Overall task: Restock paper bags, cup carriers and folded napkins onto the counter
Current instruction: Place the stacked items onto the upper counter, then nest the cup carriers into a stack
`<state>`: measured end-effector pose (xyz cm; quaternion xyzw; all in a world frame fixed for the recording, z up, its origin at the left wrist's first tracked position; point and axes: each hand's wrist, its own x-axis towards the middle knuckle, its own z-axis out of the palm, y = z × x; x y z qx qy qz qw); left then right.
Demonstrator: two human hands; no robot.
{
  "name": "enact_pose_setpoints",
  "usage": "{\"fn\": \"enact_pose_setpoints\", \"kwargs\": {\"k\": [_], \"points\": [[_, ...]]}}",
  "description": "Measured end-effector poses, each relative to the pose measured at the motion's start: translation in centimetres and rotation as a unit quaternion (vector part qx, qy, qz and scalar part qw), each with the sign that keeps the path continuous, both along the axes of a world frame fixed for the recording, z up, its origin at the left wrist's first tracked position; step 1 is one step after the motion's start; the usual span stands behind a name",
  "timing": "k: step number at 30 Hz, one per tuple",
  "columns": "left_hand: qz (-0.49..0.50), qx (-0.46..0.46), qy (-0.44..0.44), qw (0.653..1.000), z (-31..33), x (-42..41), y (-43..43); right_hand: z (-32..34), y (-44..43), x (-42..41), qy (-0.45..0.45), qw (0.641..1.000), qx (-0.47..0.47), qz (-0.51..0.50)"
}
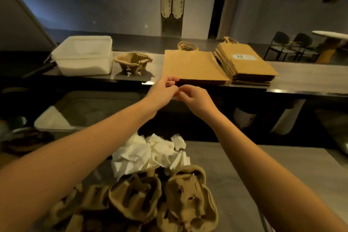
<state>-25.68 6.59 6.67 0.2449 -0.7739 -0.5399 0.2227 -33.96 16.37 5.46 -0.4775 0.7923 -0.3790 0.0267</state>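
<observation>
- the left hand (162, 90) reaches forward to the near left corner of a flat stack of paper bags (192, 66). its fingers are curled right at that corner, and i cannot tell whether they pinch the paper or only touch it.
- the right hand (194, 98) sits just beside the left, a little nearer the camera. its fingertips are curled in toward the left hand's, and i cannot tell whether it is clenched on anything.
- that stack lies flat on the upper bench (301, 75), with its twisted handles pointing away and its near edge at the bench's front edge.
- a second stack of paper bags (244, 62) lies touching it on the right, turned at a slight angle, with a white label on the top bag.
- a single cup carrier (132, 63) stands on the upper bench left of the bags, apart from them.
- a white tub (82, 54) sits just left of that carrier.
- on the near bench (235, 165), below the arms, loose white napkins (148, 154) lie in a crumpled heap.
- a pile of cup carriers (160, 199) lies in front of the napkins, touching the heap, at the bottom of the view.
- dark chairs (290, 45) and a round table (331, 36) stand in the dim room beyond the upper bench.
</observation>
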Motion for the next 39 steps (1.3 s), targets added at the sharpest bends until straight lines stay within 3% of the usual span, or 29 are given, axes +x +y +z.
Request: {"fn": "enact_pose_setpoints", "kwargs": {"k": [6,11,16,23,27,30,34,36,39], "points": [[-0.007,0.041,-0.013,0.999,-4.5,5.1,0.3,-4.9,0.7,4.6,-0.055,0.992,0.093,0.066],[0.004,0.059,-0.053,0.997,-7.5,9.3,-0.7,-8.5,-0.1,8.4,-0.051,0.96,0.224,0.158],[-0.01,0.084,-0.09,0.992,-9.1,12.3,-0.9,-9.2,-0.8,11.8,-0.05,0.935,0.287,0.203],[-0.001,0.123,-0.065,0.99,-10.2,15.3,-1.4,-10.9,0.3,16.9,0.155,0.902,0.355,0.191],[0.008,0.17,-0.036,0.985,-10.3,16.6,-2.0,-12.7,-0.2,17.8,0.171,0.916,0.334,0.142],[0.016,0.199,-0.01,0.98,-10.2,17.7,-2.5,-12.6,-0.3,17.6,0.11,0.946,0.284,0.108],[0.038,0.23,0.035,0.972,-10.1,18.8,-2.9,-10.8,0.5,16.5,-0.097,0.985,0.136,0.035],[0.06,0.25,0.063,0.964,-10.0,19.1,-2.9,-9.7,1.1,16.2,-0.247,0.969,0.02,-0.009],[0.059,0.319,0.056,0.944,-10.0,19.2,-2.9,-8.6,1.4,16.3,-0.441,0.889,-0.114,-0.045]]}}
